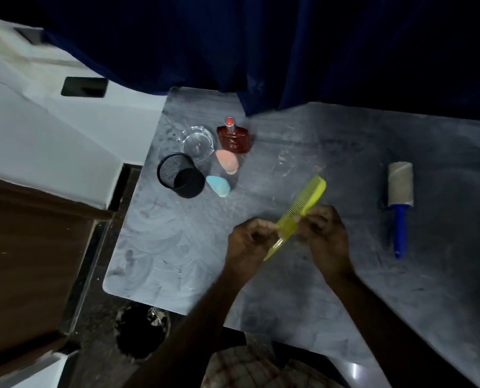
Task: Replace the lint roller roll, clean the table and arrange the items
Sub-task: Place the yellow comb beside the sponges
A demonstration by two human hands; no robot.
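Note:
A yellow comb (pixel 303 203) is held slantwise over the grey table (pixel 303 289), teeth facing left. My left hand (pixel 250 242) pinches its lower toothed edge and my right hand (pixel 326 233) grips its middle from the right. The lint roller (pixel 400 191) with a blue handle and a brownish roll lies on the table to the right, apart from both hands. At the table's back left stand a black mesh cup (pixel 181 176), a clear glass dish (pixel 196 141), a red perfume bottle (pixel 234 137), an orange sponge (pixel 228 161) and a light blue sponge (pixel 218 186).
A dark blue curtain (pixel 289 51) hangs behind the table. A white wall (pixel 51 130) and a brown wooden panel (pixel 23 261) lie to the left. A dark round bin (pixel 140 331) stands on the floor by the table's front left corner.

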